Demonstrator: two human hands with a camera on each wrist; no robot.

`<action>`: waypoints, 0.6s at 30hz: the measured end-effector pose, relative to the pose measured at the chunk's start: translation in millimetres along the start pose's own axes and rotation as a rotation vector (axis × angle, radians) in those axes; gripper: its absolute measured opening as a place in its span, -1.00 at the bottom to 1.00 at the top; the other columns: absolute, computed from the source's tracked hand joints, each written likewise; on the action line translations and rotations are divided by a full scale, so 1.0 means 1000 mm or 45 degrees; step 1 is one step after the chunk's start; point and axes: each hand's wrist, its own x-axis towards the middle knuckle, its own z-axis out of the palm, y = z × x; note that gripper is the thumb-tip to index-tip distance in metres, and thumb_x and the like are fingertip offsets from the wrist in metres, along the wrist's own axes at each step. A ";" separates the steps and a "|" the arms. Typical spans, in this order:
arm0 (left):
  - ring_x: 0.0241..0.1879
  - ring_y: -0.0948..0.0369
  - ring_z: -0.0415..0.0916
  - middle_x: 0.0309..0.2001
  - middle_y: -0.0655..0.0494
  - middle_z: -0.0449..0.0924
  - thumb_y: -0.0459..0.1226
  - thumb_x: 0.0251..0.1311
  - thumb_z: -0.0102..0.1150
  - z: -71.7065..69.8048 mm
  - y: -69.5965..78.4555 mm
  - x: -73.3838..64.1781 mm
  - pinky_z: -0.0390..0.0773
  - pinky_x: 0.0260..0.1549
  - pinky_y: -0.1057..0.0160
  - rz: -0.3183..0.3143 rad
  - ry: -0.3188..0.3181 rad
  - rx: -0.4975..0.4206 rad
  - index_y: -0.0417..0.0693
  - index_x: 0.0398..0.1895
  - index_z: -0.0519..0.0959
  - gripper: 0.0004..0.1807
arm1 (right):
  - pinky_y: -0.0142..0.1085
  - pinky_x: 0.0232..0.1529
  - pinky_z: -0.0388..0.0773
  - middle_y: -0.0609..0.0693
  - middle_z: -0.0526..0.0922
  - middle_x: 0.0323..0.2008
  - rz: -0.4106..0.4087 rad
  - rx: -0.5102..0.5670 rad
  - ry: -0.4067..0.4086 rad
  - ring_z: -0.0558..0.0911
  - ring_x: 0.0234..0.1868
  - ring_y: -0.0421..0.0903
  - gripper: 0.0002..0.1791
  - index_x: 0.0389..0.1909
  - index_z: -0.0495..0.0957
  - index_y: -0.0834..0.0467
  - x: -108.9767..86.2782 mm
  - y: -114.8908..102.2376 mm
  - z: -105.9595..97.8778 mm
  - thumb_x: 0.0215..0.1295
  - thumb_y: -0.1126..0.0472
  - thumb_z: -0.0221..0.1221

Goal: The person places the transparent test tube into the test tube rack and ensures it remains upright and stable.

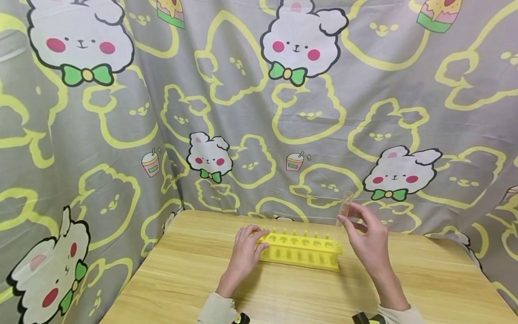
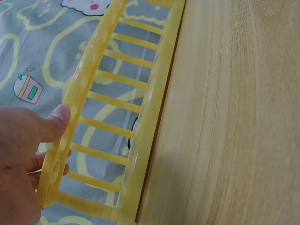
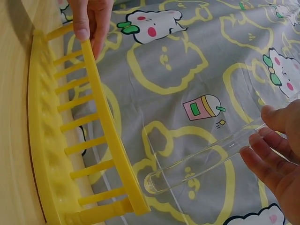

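A yellow plastic test tube rack [image 1: 299, 253] stands on the table, with a row of round holes along its top and short pegs behind them. My left hand [image 1: 245, 249] grips the rack's left end; in the left wrist view the thumb [image 2: 60, 116] lies on the top rail and other fingers come round beneath it. My right hand [image 1: 369, 236] pinches a clear glass test tube [image 3: 197, 166] between thumb and fingers near its upper part. The tube's rounded bottom points down, close beside the rack's right end, in the right wrist view.
The wooden table [image 1: 437, 279] reaches back to a grey curtain [image 1: 243, 112] with yellow outlines and white rabbit faces. Another curtain stretch [image 1: 93, 157] hangs along the left side. Dark straps with yellow parts sit at both wrists.
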 end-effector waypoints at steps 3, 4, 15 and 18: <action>0.06 0.06 0.48 -0.03 0.06 0.56 -0.20 0.16 0.43 0.000 0.000 0.000 0.24 0.37 -0.16 0.000 0.000 -0.005 -0.06 0.09 0.72 -0.60 | -0.63 -0.21 0.58 0.13 0.71 -0.23 0.009 -0.005 0.001 0.64 -0.14 -0.40 -0.52 0.04 0.66 0.31 0.000 -0.001 0.001 0.04 0.61 0.43; 0.06 0.07 0.48 -0.03 0.06 0.56 -0.20 0.16 0.43 0.000 0.001 0.000 0.24 0.37 -0.16 -0.001 0.000 -0.006 -0.07 0.09 0.72 -0.60 | -0.64 -0.21 0.57 0.13 0.71 -0.23 0.011 -0.009 0.001 0.64 -0.14 -0.40 -0.52 0.03 0.66 0.32 0.000 -0.001 0.001 0.04 0.61 0.43; 0.07 0.06 0.48 -0.03 0.05 0.56 -0.22 0.16 0.43 -0.001 0.002 0.000 0.25 0.36 -0.19 0.003 0.001 -0.011 -0.09 0.09 0.72 -0.60 | -0.63 -0.20 0.58 0.14 0.71 -0.24 0.030 -0.004 0.001 0.64 -0.17 -0.39 -0.54 0.01 0.65 0.34 0.002 -0.001 0.003 0.04 0.61 0.43; 0.06 0.06 0.48 -0.03 0.05 0.56 -0.22 0.15 0.43 -0.001 0.002 0.001 0.26 0.35 -0.17 0.002 0.007 -0.015 -0.08 0.09 0.72 -0.60 | -0.62 -0.19 0.58 0.12 0.71 -0.22 0.028 -0.004 -0.012 0.64 -0.16 -0.41 -0.53 0.04 0.66 0.30 0.003 -0.003 0.003 0.06 0.58 0.44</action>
